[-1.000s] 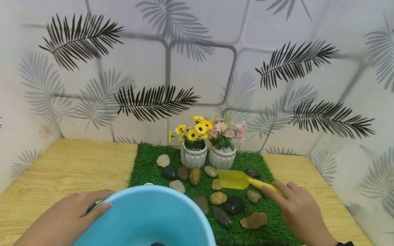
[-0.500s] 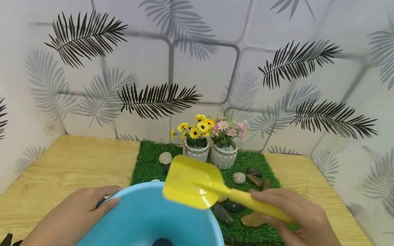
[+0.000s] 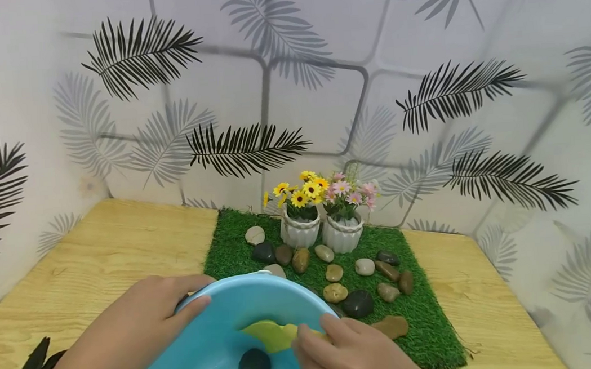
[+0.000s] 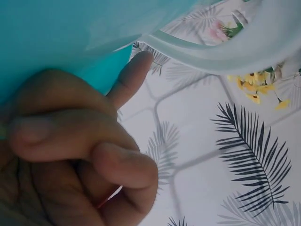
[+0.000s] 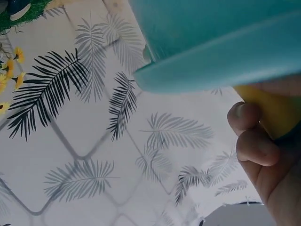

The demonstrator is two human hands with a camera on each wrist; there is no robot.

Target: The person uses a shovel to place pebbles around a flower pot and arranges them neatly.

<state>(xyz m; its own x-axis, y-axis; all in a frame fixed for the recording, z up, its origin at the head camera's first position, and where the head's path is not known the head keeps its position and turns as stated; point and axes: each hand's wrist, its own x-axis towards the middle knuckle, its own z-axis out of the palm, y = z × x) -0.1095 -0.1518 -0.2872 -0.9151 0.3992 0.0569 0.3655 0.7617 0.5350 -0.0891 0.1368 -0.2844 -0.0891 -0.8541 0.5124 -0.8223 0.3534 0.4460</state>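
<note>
My left hand (image 3: 141, 323) grips the left rim of a light blue bucket (image 3: 221, 293), thumb inside and fingers outside. In the left wrist view, the fingers of that left hand (image 4: 80, 141) are curled beside the blue wall. My right hand (image 3: 356, 353) holds a yellow toy shovel (image 3: 269, 334) by its handle. The shovel's blade is inside the bucket, above and right of a dark round stone (image 3: 255, 366) on the bottom. In the right wrist view, the right hand (image 5: 268, 160) curls round the yellow handle beside the bucket rim (image 5: 221, 75).
Behind the bucket, a green turf mat (image 3: 421, 323) bears several stones, among them a black one (image 3: 358, 303). Two white pots with yellow flowers (image 3: 303, 192) and pink flowers (image 3: 349, 195) stand at its back. A wooden table (image 3: 141, 239) lies beneath, against a leaf-patterned wall (image 3: 321, 109).
My right hand has brought the shovel left from above the stones and lowered its blade into the bucket. The left hand keeps its grip on the rim. The view has shifted slightly.
</note>
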